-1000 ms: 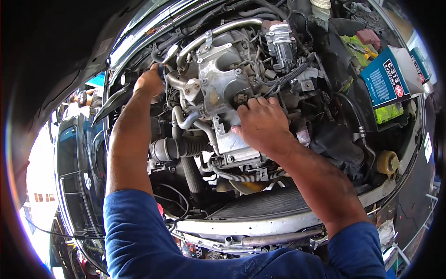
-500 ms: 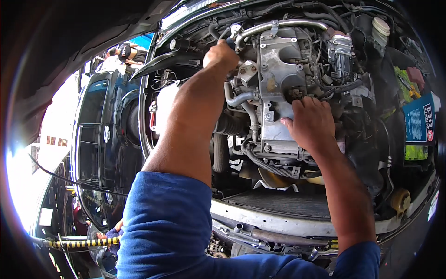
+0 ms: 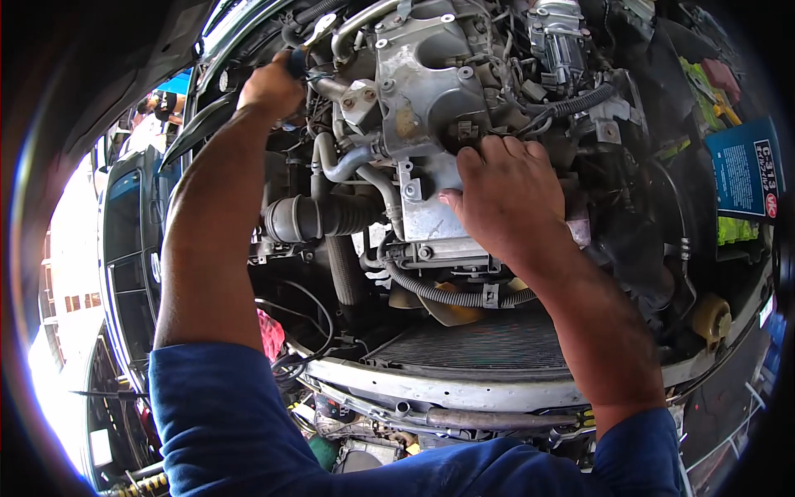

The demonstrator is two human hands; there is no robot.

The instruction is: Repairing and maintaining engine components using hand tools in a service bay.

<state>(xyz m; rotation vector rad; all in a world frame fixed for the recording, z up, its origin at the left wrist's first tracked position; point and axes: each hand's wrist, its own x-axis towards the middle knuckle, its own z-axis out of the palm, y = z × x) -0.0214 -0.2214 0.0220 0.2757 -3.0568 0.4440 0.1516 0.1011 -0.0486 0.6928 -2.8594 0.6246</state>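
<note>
At the far left of the engine bay, my left hand [image 3: 273, 87] is closed around a tool with a dark blue grip [image 3: 296, 63] and a shiny metal end [image 3: 322, 30]. The metal end lies beside a bent metal pipe [image 3: 352, 35]; what it touches there I cannot make out. My right hand [image 3: 509, 195] lies over the right side of the silver engine cover [image 3: 431, 108]. Its fingers are stretched forward, the thumb stands apart on the metal, and no tool shows in it. The palm side is hidden.
A ribbed air hose [image 3: 331, 217] and a grey corrugated conduit [image 3: 439, 291] run across the engine. The radiator [image 3: 480, 344] lies nearer me. At the right, a blue box [image 3: 741, 178] stands by yellow-green packaging [image 3: 700, 91]. Another vehicle [image 3: 124, 224] and a person [image 3: 164, 106] are at the left.
The whole view has shifted, so the engine appears farther left and higher. My left fist has swung slightly outward with the tool. My right hand stays on the engine cover.
</note>
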